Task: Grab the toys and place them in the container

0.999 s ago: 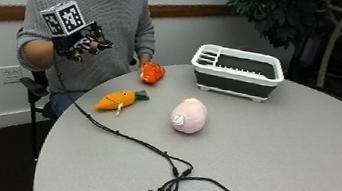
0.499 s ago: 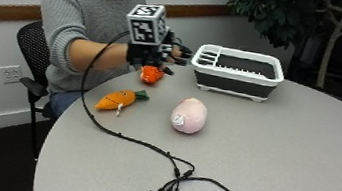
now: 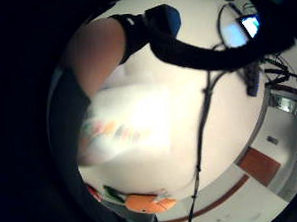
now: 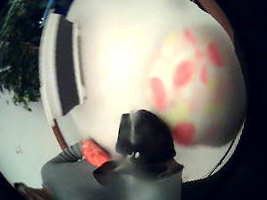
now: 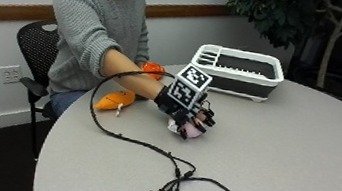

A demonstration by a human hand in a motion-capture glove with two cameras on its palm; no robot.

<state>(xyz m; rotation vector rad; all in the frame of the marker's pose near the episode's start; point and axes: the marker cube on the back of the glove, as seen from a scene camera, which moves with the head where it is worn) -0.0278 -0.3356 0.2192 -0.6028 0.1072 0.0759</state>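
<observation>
1. Your gloved right hand [image 5: 189, 109] sits over the pink plush toy [image 5: 194, 131] on the worktop [image 5: 297, 153], fingers curling round it (seemingly gripping already).
2. The carrot toy [image 5: 115, 101] waits nearby; the dish-rack container [image 5: 238, 70] stands well apart.

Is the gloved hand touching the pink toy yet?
Cannot tell. In the outside view the gloved hand covers most of the pink toy, hiding any contact; the palm views only show the toy close under the palm.
</observation>
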